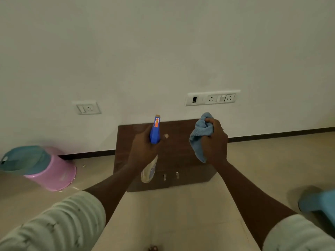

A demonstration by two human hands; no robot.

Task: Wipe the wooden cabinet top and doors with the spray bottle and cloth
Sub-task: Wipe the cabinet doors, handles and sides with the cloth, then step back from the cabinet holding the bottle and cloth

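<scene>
The low wooden cabinet (174, 154) stood against the wall beneath both raised hands, the left hand (143, 151) gripping the spray bottle (154, 138) over its top, the right hand (214, 142) clutching the bunched blue cloth (200, 136).

Low dark wooden cabinet (179, 149) against wall (163, 51), blue-topped spray bottle (154, 134) held above it, crumpled blue cloth (199, 136) gripped alongside
</scene>
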